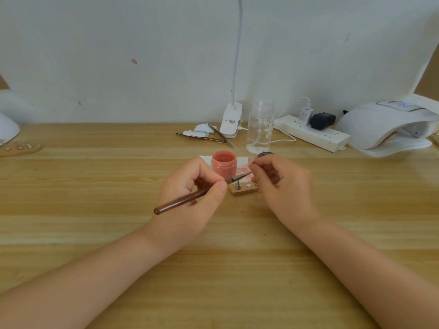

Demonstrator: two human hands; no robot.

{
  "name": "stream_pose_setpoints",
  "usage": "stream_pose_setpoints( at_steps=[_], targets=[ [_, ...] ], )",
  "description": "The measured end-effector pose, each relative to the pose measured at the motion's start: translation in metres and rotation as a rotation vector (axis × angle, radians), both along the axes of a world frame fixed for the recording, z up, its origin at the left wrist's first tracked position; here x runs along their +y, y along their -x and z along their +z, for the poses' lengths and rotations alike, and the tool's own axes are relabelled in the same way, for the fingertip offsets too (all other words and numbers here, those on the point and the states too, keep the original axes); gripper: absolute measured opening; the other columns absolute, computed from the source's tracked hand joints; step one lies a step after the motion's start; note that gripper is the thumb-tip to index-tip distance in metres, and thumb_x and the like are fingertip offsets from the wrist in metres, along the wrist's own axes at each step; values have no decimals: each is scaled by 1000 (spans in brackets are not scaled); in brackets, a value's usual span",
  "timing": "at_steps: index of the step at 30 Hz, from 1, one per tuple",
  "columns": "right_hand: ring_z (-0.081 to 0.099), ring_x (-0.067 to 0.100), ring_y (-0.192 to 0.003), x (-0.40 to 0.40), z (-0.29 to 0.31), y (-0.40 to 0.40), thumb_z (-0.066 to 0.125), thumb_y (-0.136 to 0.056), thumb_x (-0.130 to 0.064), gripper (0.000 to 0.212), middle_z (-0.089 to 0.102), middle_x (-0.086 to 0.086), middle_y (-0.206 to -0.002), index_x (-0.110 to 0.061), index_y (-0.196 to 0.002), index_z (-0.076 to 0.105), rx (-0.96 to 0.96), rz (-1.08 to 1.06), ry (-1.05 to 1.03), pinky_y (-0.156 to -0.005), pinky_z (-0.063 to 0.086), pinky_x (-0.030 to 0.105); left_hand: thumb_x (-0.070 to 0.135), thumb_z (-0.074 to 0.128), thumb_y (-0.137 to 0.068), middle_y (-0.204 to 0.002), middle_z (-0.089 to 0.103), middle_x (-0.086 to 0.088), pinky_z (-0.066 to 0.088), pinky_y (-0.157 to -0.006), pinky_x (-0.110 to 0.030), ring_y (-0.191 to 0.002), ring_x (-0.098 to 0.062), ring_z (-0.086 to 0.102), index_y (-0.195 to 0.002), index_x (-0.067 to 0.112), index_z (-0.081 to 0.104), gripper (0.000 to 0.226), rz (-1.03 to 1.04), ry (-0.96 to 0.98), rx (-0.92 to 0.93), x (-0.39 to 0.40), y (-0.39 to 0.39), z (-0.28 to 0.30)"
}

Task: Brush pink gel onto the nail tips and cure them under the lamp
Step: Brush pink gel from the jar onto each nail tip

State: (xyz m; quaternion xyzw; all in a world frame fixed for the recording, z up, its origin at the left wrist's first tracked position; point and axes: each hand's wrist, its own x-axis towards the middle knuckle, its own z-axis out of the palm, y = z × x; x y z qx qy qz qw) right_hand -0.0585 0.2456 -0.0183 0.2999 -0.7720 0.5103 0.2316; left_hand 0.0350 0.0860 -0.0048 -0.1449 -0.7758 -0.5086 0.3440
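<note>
An open pot of pink gel [224, 164] stands on a white sheet at the table's middle. My left hand [193, 193] pinches a brown-handled brush [185, 200], its tip pointing right toward my right hand [280, 184]. The right hand's fingers are curled and pinch a small nail tip on its holder [252, 165], mostly hidden by the fingers. Just below the brush tip sits a small wooden stand [243, 189] with a metal peg and round magnets. The white curing lamp [389, 127] stands at the far right.
Behind the pot stand a clear liquid bottle [260, 129], a white clip lamp [231, 121], spare brushes [206, 137] and a white power strip [313, 132] with plugs. A second white lamp and a wooden stand [20, 148] lie at the far left edge.
</note>
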Motion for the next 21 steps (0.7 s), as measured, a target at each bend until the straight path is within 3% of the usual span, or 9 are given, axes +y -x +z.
stream_pose_setpoints(
  at_steps=[6,9,15,17,19,21],
  targets=[
    [67,17,-75,0,1,-1,67,-86,-9,6,69,2,-79,-7,-92,69,3,18,-17,-68,55,41,34,61,-80,-70,66,10,48,-61,-28,-65,-17,58,-75,30,57,8,22,-141,1,2,2,3],
    [67,17,-74,0,1,-2,67,-86,-9,5,68,1,-77,-7,-90,69,17,21,-31,-67,55,40,25,67,-83,-73,69,19,48,-65,-14,-71,2,62,-78,28,58,10,22,-148,-1,3,4,2],
    [66,17,-74,0,1,-1,66,-87,-9,5,68,-1,-76,-7,-90,69,-2,29,-36,-67,55,41,8,60,-85,-70,68,22,46,-65,-7,-72,7,64,-77,15,54,12,-16,-104,-28,6,2,3],
    [66,16,-73,0,1,-1,66,-87,-9,5,68,-1,-76,-8,-90,69,-19,29,-26,-67,55,40,16,64,-82,-66,65,9,45,-61,-15,-63,1,59,-74,13,53,14,-7,-111,-8,5,1,4],
    [66,15,-74,0,1,-1,66,-87,-9,5,68,-2,-77,-9,-91,69,-32,26,-20,-67,55,39,29,61,-78,-67,58,-9,42,-59,-29,-61,-23,52,-72,13,53,19,10,-111,19,5,-1,4],
    [66,14,-74,0,2,-1,66,-87,-10,5,68,-2,-77,-10,-91,69,-38,24,-22,-68,56,38,32,58,-79,-68,56,-13,42,-58,-34,-63,-31,49,-73,13,52,21,28,-119,42,4,-1,4]
  ],
)
